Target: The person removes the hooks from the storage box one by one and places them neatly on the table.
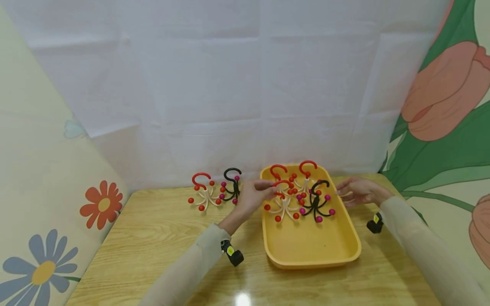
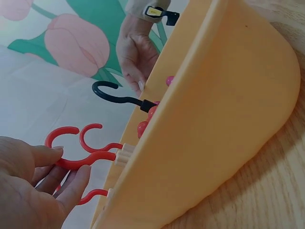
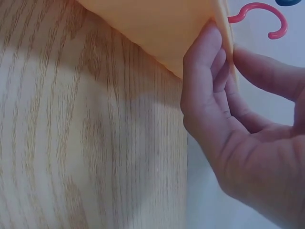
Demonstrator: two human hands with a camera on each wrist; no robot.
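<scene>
Held hanger: white arms tipped with red balls [image 1: 284, 206], within the front-left group inside the yellow tray [image 1: 310, 250]; whether it rests on the tray's bottom, I cannot tell.
Left hand [image 1: 250, 197]: thumb and fingers pinch the curve of its red hook [image 2: 81, 162]; a light, steady pinch there seems best, leaving the arms free.
Right hand [image 1: 357, 191]: fingers against the outside wall, thumb over the rim [image 3: 225, 21], pinching it; this grip should keep the tray from sliding.
Black hanger [image 1: 315, 204]: just beside the held one, balls close together; any move is better made straight up or down, since a sideways drag could tangle the arms.
Rear red hooks [image 1: 307, 165]: near the left fingers; knuckles need to clear them.
Outside the tray: a red-hooked white hanger [image 1: 206, 195] and another black one [image 1: 235, 188] stand side by side on the table [image 1: 160, 242].
</scene>
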